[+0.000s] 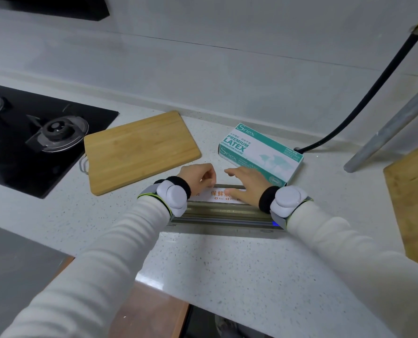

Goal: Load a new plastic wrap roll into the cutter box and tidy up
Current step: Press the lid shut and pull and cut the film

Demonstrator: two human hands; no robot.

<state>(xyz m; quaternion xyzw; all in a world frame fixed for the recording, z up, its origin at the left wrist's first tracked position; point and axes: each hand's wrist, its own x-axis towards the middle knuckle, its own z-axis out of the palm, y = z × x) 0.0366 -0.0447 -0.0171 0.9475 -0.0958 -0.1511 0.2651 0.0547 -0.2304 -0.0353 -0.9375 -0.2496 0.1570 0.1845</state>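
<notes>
Right at the near edge of the table, the cutter box sits lengthwise in front of the person, with the plastic wrap roll lying in it, white label with orange print facing up. The left hand has its fingers curled together at the roll's far edge, pinching something there, probably the loose end of the film, though it's too small to say for sure. The right hand is spread flat with fingers apart, pressing down on the roll, which looks like it's there to keep the roll from spinning while the other hand picks at it. Both wrists carry white sensor pucks on dark bands.

Off to the side, a wooden cutting board lies near the stove, and a box of latex gloves sits just behind the right hand, clear of the work. Seems like the roll is seated and the film end is the step in hand.
</notes>
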